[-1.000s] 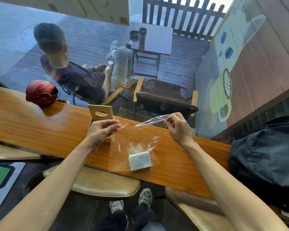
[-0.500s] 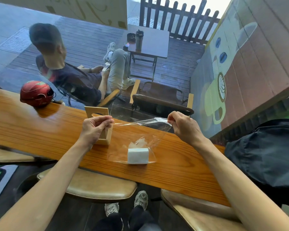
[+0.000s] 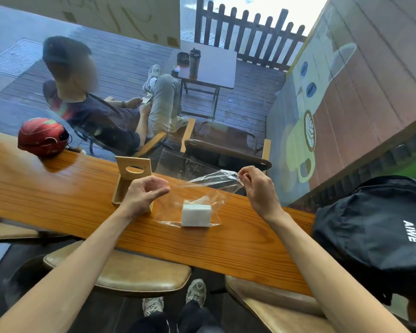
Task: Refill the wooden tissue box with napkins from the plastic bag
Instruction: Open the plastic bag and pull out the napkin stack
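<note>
A clear plastic bag (image 3: 202,195) stands on the wooden counter (image 3: 58,195) with a white stack of napkins (image 3: 196,215) at its bottom. My right hand (image 3: 257,188) pinches the bag's top edge and holds it up. My left hand (image 3: 143,197) hovers at the bag's left side with thumb and fingers apart, holding nothing. Just behind my left hand sits the wooden tissue box (image 3: 123,186), its lid with an oval slot (image 3: 134,167) standing upright. My left hand hides part of the box.
A red helmet (image 3: 42,137) rests on the counter's far left. A black backpack (image 3: 375,231) lies at the right end. Padded stools (image 3: 120,272) stand under the counter's near edge. Behind the window glass a person sits on a deck chair.
My left hand has let go of the bag's left edge and opened. The bag and napkins now rest on the counter, held up only by my right hand.
</note>
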